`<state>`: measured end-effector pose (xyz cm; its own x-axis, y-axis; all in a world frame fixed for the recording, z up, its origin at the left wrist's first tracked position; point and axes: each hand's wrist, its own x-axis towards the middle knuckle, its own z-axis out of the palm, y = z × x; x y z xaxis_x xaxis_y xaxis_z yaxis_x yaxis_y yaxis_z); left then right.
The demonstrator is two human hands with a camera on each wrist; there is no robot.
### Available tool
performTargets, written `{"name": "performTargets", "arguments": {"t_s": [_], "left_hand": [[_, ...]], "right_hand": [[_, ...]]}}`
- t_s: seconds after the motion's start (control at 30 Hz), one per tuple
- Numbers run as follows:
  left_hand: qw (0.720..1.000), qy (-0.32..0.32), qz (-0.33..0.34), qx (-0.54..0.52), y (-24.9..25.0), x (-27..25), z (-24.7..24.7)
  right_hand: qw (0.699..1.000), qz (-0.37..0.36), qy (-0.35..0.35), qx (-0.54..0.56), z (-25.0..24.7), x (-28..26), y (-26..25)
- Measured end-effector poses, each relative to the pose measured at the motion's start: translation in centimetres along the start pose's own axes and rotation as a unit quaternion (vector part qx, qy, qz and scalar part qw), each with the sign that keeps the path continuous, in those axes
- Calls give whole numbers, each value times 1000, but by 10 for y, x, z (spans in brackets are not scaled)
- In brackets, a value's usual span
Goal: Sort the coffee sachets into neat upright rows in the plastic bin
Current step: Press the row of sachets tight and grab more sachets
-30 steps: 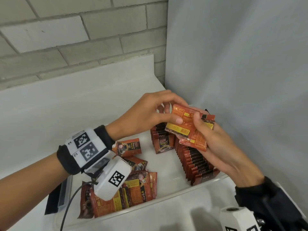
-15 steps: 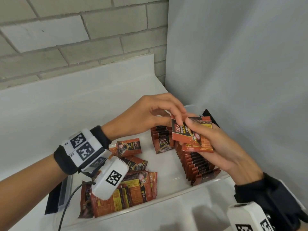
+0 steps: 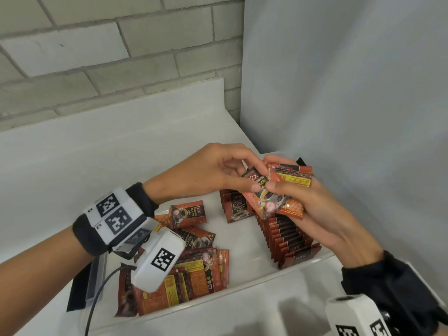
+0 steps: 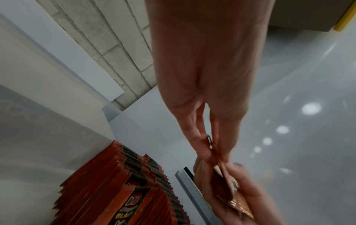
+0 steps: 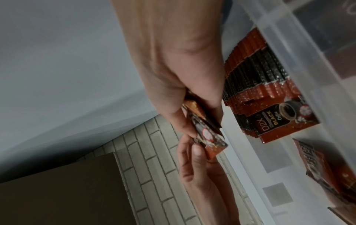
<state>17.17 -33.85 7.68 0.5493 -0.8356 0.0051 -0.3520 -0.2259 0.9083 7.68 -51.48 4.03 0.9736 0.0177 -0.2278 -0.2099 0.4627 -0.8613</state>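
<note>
Squaring up a small handful of coffee sachets [image 3: 276,192] was the step I had in hand, both hands working above the plastic bin [image 3: 242,295]. My right hand [image 3: 322,214] cradled the little stack from beneath, fingers curled round its far edge and thumb pressed across the front. My left hand [image 3: 213,170] came in from the other side, thumb and forefinger closed narrow, pinching the front sachet at its top corner. That front one sat tilted against the ones behind it, so the stack was not yet flush.

Below, on the right of the bin, one upright row [image 3: 288,241] stood packed close along the wall. A shorter upright clump [image 3: 236,204] stood just beside it toward the far end. On the left, loose sachets [image 3: 194,270] lay flat and overlapping, some face up, some showing their backs.

My judgement: a good share was sorted, but a fair heap was left. The next move called for twisting the front sachet straight, same face forward as its neighbours, then lowering the handful on edge against one of the upright groups. These foil packs looked slippery and thin, so a loose hold could fan them out, and a careless drop could knock the standing row over.
</note>
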Motion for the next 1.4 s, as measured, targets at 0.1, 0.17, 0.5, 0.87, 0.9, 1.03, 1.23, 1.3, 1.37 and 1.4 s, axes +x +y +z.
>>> {"name": "performTargets", "arguments": {"t_s": [0.1,0.17,0.5,0.87,0.9,1.03,1.23,1.3,1.37,1.4], "left_hand": [[1000,-24,-1,18,-2,0,-3],[997,-45,12,53,-3,-1,-5],[912,-130,89,380,-36,4,3],[887,-117,185,406,-51,10,16],[886,-113,188,408,-53,11,17],[875,-112,200,427,-55,12,16],[885,-133,176,411,-54,9,12],[884,-144,159,415,-52,9,11],[885,-154,141,417,-52,9,11],[888,-158,132,412,-52,9,11]], "right_hand": [[1000,-6,7,-13,1,-1,2],[999,-23,24,-12,1,-1,2],[995,-45,79,40,2,-2,-2],[994,-48,72,60,2,-4,-2],[994,-49,73,63,2,-4,-2],[990,-51,73,110,1,-1,-1],[988,-30,55,140,-4,-2,-2],[990,-17,63,121,-4,-2,-1],[992,-3,67,109,-3,-2,-1],[992,3,67,104,-2,-2,-1]]}}
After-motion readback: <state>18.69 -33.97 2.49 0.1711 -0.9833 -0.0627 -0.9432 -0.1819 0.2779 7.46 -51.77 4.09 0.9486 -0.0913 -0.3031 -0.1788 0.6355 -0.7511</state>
